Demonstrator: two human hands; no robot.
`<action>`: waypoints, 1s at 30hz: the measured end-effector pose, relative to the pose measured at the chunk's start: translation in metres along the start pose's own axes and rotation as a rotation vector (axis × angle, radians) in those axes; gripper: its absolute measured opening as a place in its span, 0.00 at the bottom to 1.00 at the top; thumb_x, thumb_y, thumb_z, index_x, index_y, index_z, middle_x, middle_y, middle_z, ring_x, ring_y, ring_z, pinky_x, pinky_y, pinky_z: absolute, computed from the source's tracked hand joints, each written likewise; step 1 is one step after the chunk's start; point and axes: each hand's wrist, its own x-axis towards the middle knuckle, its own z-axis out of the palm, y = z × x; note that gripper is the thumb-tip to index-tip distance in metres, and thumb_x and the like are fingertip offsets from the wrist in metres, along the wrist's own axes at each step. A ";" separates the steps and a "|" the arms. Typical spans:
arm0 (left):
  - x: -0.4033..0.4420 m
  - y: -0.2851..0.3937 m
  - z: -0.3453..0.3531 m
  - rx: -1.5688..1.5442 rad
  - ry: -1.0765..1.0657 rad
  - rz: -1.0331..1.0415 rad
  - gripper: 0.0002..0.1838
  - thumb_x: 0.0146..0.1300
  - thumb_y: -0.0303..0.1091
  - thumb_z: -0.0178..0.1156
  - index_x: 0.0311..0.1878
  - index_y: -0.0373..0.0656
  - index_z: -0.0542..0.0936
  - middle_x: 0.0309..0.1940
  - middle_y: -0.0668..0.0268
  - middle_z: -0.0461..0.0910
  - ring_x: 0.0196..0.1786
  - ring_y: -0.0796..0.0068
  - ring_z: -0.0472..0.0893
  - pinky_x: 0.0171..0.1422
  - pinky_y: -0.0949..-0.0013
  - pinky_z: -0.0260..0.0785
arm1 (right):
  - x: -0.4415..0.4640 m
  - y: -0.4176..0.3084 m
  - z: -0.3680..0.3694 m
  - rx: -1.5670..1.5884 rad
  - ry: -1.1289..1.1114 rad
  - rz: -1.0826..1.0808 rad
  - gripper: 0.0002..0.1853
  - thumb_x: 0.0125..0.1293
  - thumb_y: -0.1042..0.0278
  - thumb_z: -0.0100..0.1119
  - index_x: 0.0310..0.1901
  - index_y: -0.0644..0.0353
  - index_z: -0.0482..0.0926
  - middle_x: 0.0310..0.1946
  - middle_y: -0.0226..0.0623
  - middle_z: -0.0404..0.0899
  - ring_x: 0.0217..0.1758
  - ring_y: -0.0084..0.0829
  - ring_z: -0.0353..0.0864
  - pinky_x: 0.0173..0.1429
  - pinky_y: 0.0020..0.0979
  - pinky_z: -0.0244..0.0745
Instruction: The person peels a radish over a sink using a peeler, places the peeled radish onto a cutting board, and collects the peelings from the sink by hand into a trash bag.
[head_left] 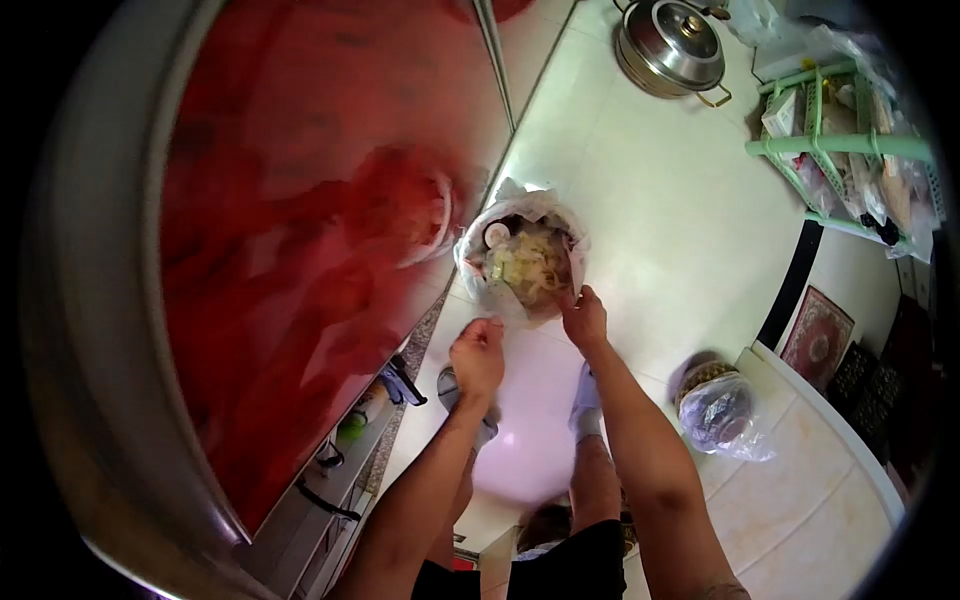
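Note:
In the head view, a round bin lined with a white plastic bag stands on the floor in front of my feet. Pale yellowish peels or food scraps fill it, with a small white round item among them. My left hand is closed at the bin's near left side, pinching a translucent edge of the bag. At the near right rim, my right hand has its fingers closed on the bag's edge. The fingertips of both hands are partly hidden.
A glossy red cabinet front rises close on the left, with an open drawer below. A lidded steel pot sits on the floor at the back. Green shelving stands right, and a plastic-covered basket lies near the pale table.

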 end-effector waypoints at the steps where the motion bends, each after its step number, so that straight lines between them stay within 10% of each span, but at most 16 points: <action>1: -0.009 0.005 -0.004 0.091 -0.020 -0.010 0.13 0.64 0.38 0.62 0.28 0.39 0.81 0.20 0.61 0.81 0.23 0.62 0.80 0.30 0.61 0.70 | 0.000 -0.006 0.001 0.143 -0.013 0.068 0.22 0.63 0.55 0.62 0.45 0.69 0.76 0.37 0.49 0.82 0.34 0.43 0.83 0.43 0.41 0.78; 9: -0.085 0.117 -0.063 0.363 -0.186 0.316 0.13 0.61 0.39 0.65 0.24 0.44 0.79 0.22 0.60 0.79 0.27 0.57 0.79 0.34 0.58 0.69 | -0.069 -0.014 -0.037 0.125 0.141 -0.121 0.12 0.56 0.66 0.56 0.32 0.69 0.74 0.28 0.62 0.78 0.33 0.61 0.79 0.39 0.50 0.73; 13: -0.156 0.199 -0.107 0.322 -0.189 0.636 0.08 0.56 0.39 0.70 0.30 0.46 0.82 0.20 0.66 0.77 0.26 0.63 0.78 0.37 0.60 0.69 | -0.203 -0.036 -0.113 0.421 0.031 -0.146 0.13 0.60 0.74 0.52 0.46 0.69 0.77 0.27 0.35 0.78 0.29 0.22 0.74 0.35 0.30 0.73; 15: -0.199 0.202 -0.127 0.290 -0.135 0.612 0.09 0.53 0.38 0.72 0.30 0.46 0.82 0.19 0.67 0.77 0.25 0.62 0.78 0.37 0.62 0.69 | -0.266 -0.054 -0.154 0.517 -0.053 -0.012 0.08 0.61 0.73 0.53 0.39 0.69 0.76 0.25 0.35 0.77 0.28 0.23 0.75 0.34 0.29 0.73; 22: -0.356 0.189 -0.209 0.800 -0.362 0.376 0.28 0.57 0.33 0.54 0.65 0.53 0.73 0.63 0.65 0.71 0.65 0.65 0.68 0.67 0.43 0.57 | -0.414 -0.099 -0.247 0.048 -0.289 -0.347 0.12 0.59 0.70 0.59 0.42 0.66 0.78 0.26 0.45 0.82 0.30 0.34 0.83 0.38 0.36 0.76; 25: -0.405 0.213 -0.235 0.628 -0.097 0.189 0.06 0.54 0.34 0.58 0.32 0.47 0.82 0.32 0.63 0.83 0.39 0.61 0.82 0.48 0.50 0.69 | -0.445 -0.117 -0.253 -0.034 -0.484 -0.304 0.12 0.58 0.70 0.59 0.43 0.66 0.79 0.27 0.46 0.82 0.32 0.36 0.84 0.40 0.36 0.77; 30: -0.474 0.205 -0.297 0.301 0.330 0.306 0.04 0.50 0.31 0.58 0.22 0.47 0.76 0.24 0.64 0.78 0.27 0.59 0.78 0.40 0.55 0.68 | -0.511 -0.160 -0.225 -0.374 -0.587 -0.703 0.09 0.58 0.70 0.56 0.37 0.66 0.79 0.23 0.44 0.82 0.23 0.32 0.83 0.30 0.35 0.77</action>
